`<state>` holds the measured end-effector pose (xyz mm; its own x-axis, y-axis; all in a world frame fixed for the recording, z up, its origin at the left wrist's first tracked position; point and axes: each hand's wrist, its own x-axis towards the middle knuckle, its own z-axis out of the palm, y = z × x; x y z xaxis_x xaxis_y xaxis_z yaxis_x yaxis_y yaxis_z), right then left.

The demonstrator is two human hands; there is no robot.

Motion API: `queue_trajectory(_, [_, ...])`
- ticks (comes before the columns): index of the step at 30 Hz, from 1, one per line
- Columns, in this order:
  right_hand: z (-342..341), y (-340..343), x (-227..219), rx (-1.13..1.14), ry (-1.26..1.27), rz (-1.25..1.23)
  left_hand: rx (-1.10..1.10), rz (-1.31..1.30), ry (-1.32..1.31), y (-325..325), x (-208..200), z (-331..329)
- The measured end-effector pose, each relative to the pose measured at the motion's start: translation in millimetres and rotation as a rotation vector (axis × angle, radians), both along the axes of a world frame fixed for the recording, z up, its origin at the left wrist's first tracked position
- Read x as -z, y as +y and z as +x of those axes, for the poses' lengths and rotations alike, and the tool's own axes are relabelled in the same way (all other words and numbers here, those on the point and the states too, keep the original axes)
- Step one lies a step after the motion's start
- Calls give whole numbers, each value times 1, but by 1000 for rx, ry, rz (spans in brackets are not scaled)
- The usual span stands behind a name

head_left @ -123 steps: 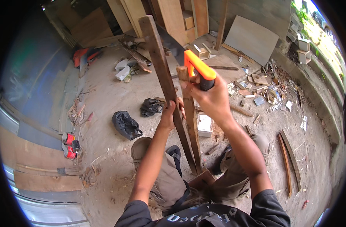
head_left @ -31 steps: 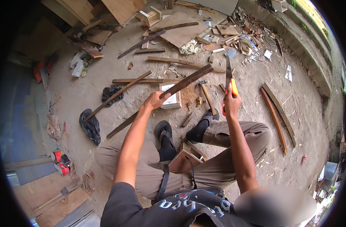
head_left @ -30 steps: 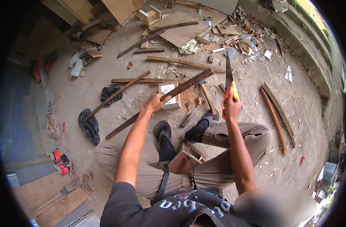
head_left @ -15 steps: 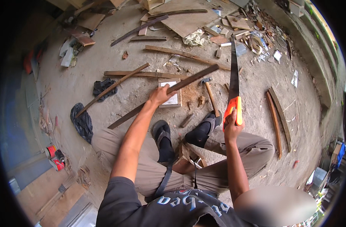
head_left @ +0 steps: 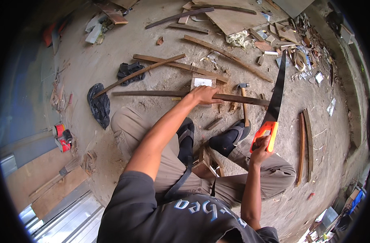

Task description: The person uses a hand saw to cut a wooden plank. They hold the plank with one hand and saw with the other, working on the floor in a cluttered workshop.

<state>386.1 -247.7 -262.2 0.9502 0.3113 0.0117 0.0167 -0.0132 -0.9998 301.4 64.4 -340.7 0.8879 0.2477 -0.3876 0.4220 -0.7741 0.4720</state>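
Note:
My left hand [head_left: 202, 96] is closed over the middle of a long dark wooden strip [head_left: 148, 93], which lies almost crosswise in front of me. Beneath that hand is a small wooden block [head_left: 203, 82] with a white patch on top. In my right hand [head_left: 260, 153] is a handsaw [head_left: 276, 97], gripped by its orange handle, the blade pointing up and away. Its blade passes close to the strip's right end; whether they touch I cannot tell. A claw hammer [head_left: 244, 103] lies beyond my right foot, its handle partly under the strip.
Several loose wooden strips [head_left: 229, 58] lie on the concrete floor ahead, with two more [head_left: 305, 146] at the right. Black plastic bags [head_left: 98, 106] are at the left. Broken scrap [head_left: 302, 56] is heaped far right, near a step. A wooden frame piece [head_left: 204, 166] sits between my legs.
The strip has swung from a slant to nearly level, with my left hand still on it. My right hand has drawn the saw nearer, and its blade now leans right. The view has shifted.

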Motion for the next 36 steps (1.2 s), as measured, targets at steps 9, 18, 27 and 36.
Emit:
queue_trajectory(9, [-31,-28,14,-126,-161,-207,-135,210,-327,2,66,-37])
queue_trajectory(18, [-81,-18,-2,-170,161,-224,-66,216,-328,-35,67,4])
queue_trajectory(27, [-87,2,-6,-177,128,-352,-164,455,-372,-41,91,14])
queue_trajectory(36, [-88,1,-7,-199,125,-395,-81,447,-412,-15,95,27])
